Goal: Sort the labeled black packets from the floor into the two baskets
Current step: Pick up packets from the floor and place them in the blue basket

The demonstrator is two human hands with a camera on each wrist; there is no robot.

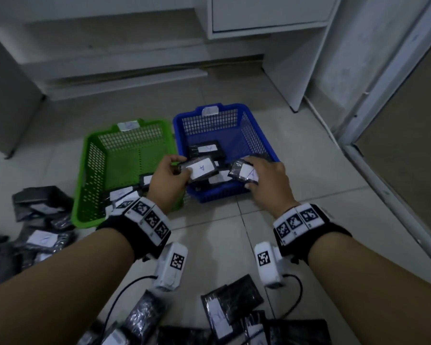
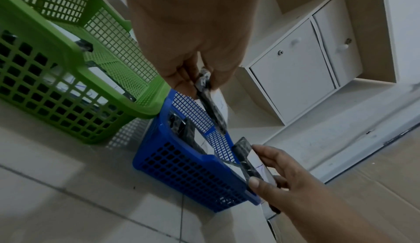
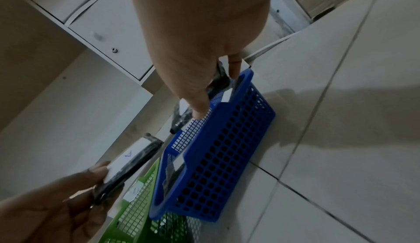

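Over the near half of the blue basket (image 1: 256, 125), the left hand (image 1: 166, 180) pinched one black packet (image 1: 200, 168) by its end, and the right hand (image 1: 269, 180) gripped a second packet (image 1: 244, 173); both labels seemed to read A. The likeliest slip was a packet catching the basket's near rim and falling back to the floor (image 1: 309, 195), or dropping into the green basket (image 1: 95, 155) just left of it. Counted: two baskets, two held packets, roughly four in the blue basket, and many more on the floor.
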